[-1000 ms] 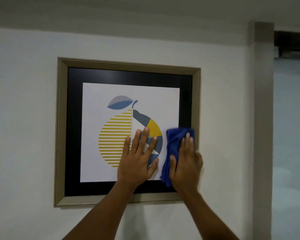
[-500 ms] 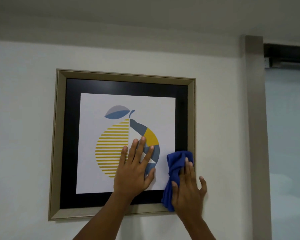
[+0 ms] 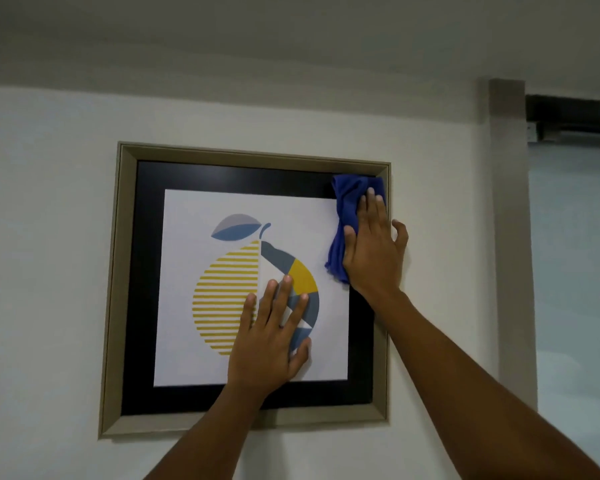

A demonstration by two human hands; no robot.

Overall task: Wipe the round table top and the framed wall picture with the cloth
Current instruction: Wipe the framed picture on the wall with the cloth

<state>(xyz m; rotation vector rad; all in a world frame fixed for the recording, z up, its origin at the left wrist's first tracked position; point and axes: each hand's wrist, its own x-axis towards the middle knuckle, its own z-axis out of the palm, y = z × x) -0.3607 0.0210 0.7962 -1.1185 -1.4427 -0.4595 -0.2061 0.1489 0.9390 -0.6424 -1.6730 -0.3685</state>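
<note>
Both forearms are cut off at the bottom edge. I see the left hand (image 3: 269, 344) pressed flat, fingers spread, on the lower centre of the framed picture (image 3: 257, 289), hiding part of the fruit print. Right hand (image 3: 373, 251), flat and open-fingered, pins the blue cloth (image 3: 347, 209) against the glass at the picture's upper right corner; the little finger overlaps the frame's edge. White wall (image 3: 49, 237) behind.

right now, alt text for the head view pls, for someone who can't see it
A person's right hand presses a blue cloth against the upper right corner of a framed wall picture of a stylised fruit, while the left hand lies flat on the print.
</note>
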